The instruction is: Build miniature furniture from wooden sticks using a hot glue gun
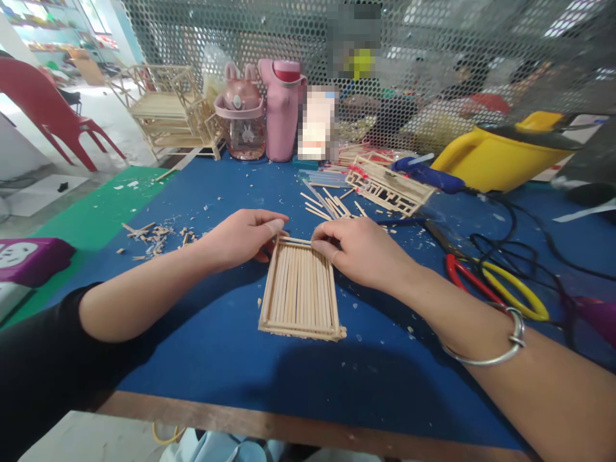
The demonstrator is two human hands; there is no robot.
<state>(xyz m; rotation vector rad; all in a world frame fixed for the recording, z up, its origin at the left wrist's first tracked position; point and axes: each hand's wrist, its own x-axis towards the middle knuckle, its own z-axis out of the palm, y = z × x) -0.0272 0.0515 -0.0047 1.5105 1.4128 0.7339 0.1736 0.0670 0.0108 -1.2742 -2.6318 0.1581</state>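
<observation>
A flat rectangular panel of thin wooden sticks [301,292] lies on the blue table mat [231,359] in front of me. My left hand [240,236] rests at the panel's far left corner, fingers curled, thumb and forefinger pinched on the top crosspiece. My right hand [359,249] grips the far right corner, fingers curled over the same top stick. A silver bangle [500,350] circles my right wrist.
Loose sticks [327,205] and a small stick frame [387,187] lie beyond the panel. A blue glue gun [426,174], red and yellow scissors [495,289] and black cables lie right. Pink bottles [282,109], a wooden model house [171,109], a yellow container [500,154] stand behind.
</observation>
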